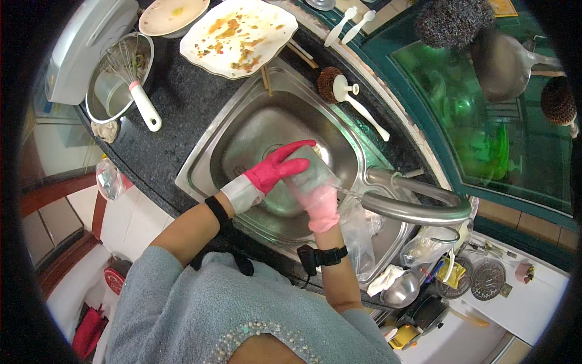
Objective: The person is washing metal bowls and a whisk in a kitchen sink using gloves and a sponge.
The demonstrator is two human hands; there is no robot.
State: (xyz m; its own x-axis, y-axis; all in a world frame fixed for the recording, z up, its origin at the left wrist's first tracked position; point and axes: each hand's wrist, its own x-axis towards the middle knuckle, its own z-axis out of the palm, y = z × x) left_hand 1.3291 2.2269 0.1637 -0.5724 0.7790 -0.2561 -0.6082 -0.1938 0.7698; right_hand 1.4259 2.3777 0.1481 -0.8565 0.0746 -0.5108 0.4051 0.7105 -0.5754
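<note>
My left hand (pixel 275 168), in a red rubber glove with a white cuff, grips the upper left side of a clear, box-like container (pixel 310 164). Its thumb and fingers lie apart along the container's wall. From below, my right hand (pixel 320 202) in a pale pink glove holds the same container; its fingers are blurred and partly hidden. A thin stream of water runs from the curved metal faucet (pixel 416 209) onto the container and the pink glove. Both hands are over the stainless steel sink basin (pixel 245 123).
A food-stained white plate (pixel 238 38) and chopsticks (pixel 267 82) lie beyond the sink. A whisk (pixel 143 104) rests in a metal bowl (pixel 91 98) on the left. Behind the basin lies a brown-bristled brush (pixel 336 86). Plastic bags (pixel 357 241) and a small steel bowl (pixel 401 290) sit right.
</note>
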